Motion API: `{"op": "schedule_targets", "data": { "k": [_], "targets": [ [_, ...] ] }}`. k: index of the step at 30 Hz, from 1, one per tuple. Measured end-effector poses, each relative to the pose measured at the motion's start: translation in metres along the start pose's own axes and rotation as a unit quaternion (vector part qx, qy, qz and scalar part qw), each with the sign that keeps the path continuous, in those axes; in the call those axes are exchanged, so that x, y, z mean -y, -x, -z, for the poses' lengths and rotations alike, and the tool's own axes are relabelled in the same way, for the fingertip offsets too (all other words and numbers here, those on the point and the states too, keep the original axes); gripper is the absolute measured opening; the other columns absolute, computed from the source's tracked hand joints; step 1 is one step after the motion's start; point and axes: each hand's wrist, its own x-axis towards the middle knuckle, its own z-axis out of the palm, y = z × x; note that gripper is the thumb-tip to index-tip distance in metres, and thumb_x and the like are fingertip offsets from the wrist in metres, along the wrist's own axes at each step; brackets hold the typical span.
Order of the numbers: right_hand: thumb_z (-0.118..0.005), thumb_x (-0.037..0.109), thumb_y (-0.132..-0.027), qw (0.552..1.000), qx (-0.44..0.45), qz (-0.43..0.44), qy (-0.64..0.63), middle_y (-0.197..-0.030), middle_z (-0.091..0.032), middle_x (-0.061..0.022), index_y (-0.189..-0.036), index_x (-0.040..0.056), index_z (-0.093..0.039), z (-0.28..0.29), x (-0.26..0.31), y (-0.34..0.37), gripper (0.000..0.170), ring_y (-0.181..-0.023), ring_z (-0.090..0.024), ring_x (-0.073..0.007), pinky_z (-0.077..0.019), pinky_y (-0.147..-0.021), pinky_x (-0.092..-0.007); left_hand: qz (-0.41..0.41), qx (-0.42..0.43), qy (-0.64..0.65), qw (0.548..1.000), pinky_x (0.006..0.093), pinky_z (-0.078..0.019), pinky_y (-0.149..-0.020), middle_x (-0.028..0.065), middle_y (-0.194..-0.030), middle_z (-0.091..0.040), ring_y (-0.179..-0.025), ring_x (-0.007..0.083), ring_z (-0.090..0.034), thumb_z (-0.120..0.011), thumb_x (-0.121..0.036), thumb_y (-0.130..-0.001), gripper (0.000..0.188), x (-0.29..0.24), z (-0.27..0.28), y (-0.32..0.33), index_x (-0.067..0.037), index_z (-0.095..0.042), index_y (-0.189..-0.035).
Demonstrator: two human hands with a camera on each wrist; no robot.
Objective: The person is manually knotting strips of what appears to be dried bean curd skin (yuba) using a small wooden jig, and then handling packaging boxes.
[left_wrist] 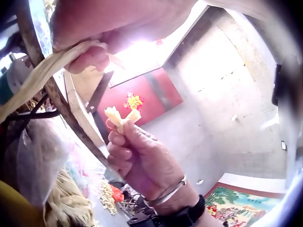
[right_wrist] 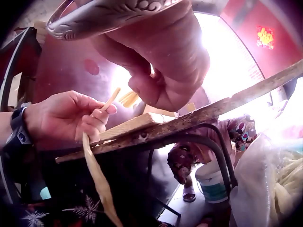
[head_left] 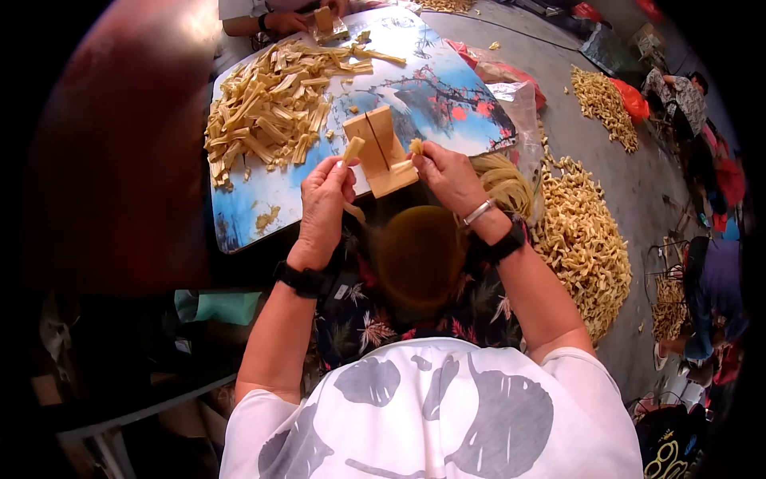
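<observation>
My left hand pinches a long, pale yellow strip at the table's near edge. One short end of it sticks up past the fingertips, and the long part hangs below the hand. My right hand pinches a short piece of the same material between thumb and forefinger; its two flared ends spread above the fingertips. Between the hands stands an L-shaped wooden stand with a dark upright line down its back board. Behind the left hand, cut strips lie heaped on the table.
The painted table has its near edge by my hands. A bundle of long strips lies right of my right hand. Beyond it, knotted pieces form a large heap on the floor. Another person's hand is at the table's far side.
</observation>
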Motion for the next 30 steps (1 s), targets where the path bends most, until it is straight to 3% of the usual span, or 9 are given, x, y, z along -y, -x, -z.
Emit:
{"op": "schedule_targets", "data": {
  "k": [5, 9, 12, 13, 17, 20, 25, 28, 30],
  "targets": [
    [-0.078, 0.027, -0.082, 0.999, -0.006, -0.022, -0.035, -0.059, -0.058, -0.0084, -0.113, 0.0026, -0.065, -0.002, 0.021, 0.066, 0.041, -0.051, -0.057, -0.0169, -0.0461, -0.053, -0.0318, -0.023, 0.013, -0.033, 0.999, 0.0222, -0.0486, -0.072, 0.0004, -0.088, -0.066, -0.078, 0.0067, -0.058, -0.059, -0.004, -0.096, 0.015, 0.008, -0.032, 0.059, 0.001, -0.066, -0.108],
    [-0.067, 0.031, -0.091, 0.995, -0.045, -0.004, -0.094, -0.084, -0.064, -0.0166, -0.109, 0.0000, -0.066, -0.024, 0.039, 0.094, 0.036, -0.073, -0.064, -0.0284, -0.0509, -0.067, -0.0359, -0.247, 0.005, -0.346, 0.905, 0.0274, -0.0515, -0.075, 0.0081, -0.091, -0.067, -0.083, 0.0205, -0.064, -0.063, 0.003, -0.090, 0.019, 0.029, -0.051, 0.094, -0.001, -0.067, -0.108],
    [-0.061, 0.023, -0.095, 0.984, -0.081, -0.024, -0.156, -0.090, -0.064, -0.0179, -0.105, -0.0002, -0.067, -0.040, 0.031, 0.106, 0.026, -0.080, -0.064, -0.0325, -0.0511, -0.073, -0.0376, -0.330, -0.023, -0.384, 0.862, 0.0280, -0.0515, -0.075, 0.0114, -0.091, -0.066, -0.080, 0.0247, -0.065, -0.063, 0.004, -0.087, 0.020, 0.038, -0.053, 0.106, -0.001, -0.067, -0.107],
    [-0.058, 0.014, -0.095, 0.983, -0.063, -0.053, -0.165, -0.093, -0.063, -0.0173, -0.101, 0.0005, -0.067, -0.039, 0.030, 0.110, 0.017, -0.083, -0.064, -0.0319, -0.0511, -0.074, -0.0374, -0.324, -0.056, -0.391, 0.860, 0.0280, -0.0511, -0.072, 0.0082, -0.087, -0.067, -0.076, 0.0216, -0.064, -0.062, -0.003, -0.092, 0.012, 0.039, -0.053, 0.112, -0.001, -0.068, -0.102],
    [-0.062, 0.002, -0.086, 0.992, -0.061, 0.026, -0.107, -0.092, -0.062, -0.0156, -0.098, 0.0025, -0.066, -0.033, 0.033, 0.122, 0.013, -0.082, -0.063, -0.0334, -0.0515, -0.075, -0.0369, 0.152, 0.019, -0.143, 0.978, 0.0260, -0.0507, -0.069, 0.0043, -0.082, -0.067, -0.074, 0.0149, -0.062, -0.050, -0.035, -0.103, 0.037, 0.065, -0.014, 0.132, -0.004, -0.068, -0.103],
    [-0.062, -0.001, -0.082, 0.992, -0.015, 0.095, -0.080, -0.094, -0.061, -0.0148, -0.098, 0.0027, -0.066, -0.037, 0.033, 0.136, 0.016, -0.086, -0.062, -0.0343, -0.0519, -0.076, -0.0370, 0.360, 0.048, 0.139, 0.921, 0.0264, -0.0525, -0.070, 0.0056, -0.086, -0.068, -0.076, 0.0154, -0.064, -0.048, -0.039, -0.103, 0.042, 0.062, -0.006, 0.130, -0.002, -0.066, -0.106],
    [-0.062, -0.002, -0.084, 0.963, 0.117, 0.200, -0.137, -0.100, -0.061, -0.0138, -0.098, 0.0028, -0.065, -0.034, 0.037, 0.161, 0.015, -0.092, -0.061, -0.0345, -0.0520, -0.081, -0.0382, 0.335, 0.042, 0.131, 0.932, 0.0224, -0.0514, -0.062, 0.0042, -0.093, -0.069, -0.075, 0.0124, -0.064, -0.063, -0.015, -0.095, 0.019, 0.054, -0.021, 0.122, -0.004, -0.066, -0.110],
    [-0.062, 0.000, -0.085, 0.986, 0.058, 0.096, -0.126, -0.100, -0.063, -0.0142, -0.098, 0.0032, -0.065, -0.029, 0.026, 0.163, 0.014, -0.092, -0.061, -0.0343, -0.0520, -0.082, -0.0389, 0.233, 0.098, -0.076, 0.964, 0.0262, -0.0520, -0.060, 0.0023, -0.092, -0.069, -0.074, 0.0113, -0.064, -0.061, -0.011, -0.097, 0.016, 0.054, -0.025, 0.125, -0.003, -0.068, -0.108],
    [-0.062, 0.003, -0.088, 0.993, -0.007, 0.105, -0.060, -0.103, -0.064, -0.0146, -0.099, 0.0027, -0.065, -0.026, 0.021, 0.163, 0.011, -0.092, -0.064, -0.0331, -0.0530, -0.081, -0.0372, 0.052, 0.128, -0.350, 0.927, 0.0323, -0.0521, -0.060, 0.0070, -0.084, -0.067, -0.069, 0.0216, -0.065, -0.062, -0.003, -0.091, 0.015, 0.054, -0.028, 0.124, -0.004, -0.069, -0.104]
  ]
}}
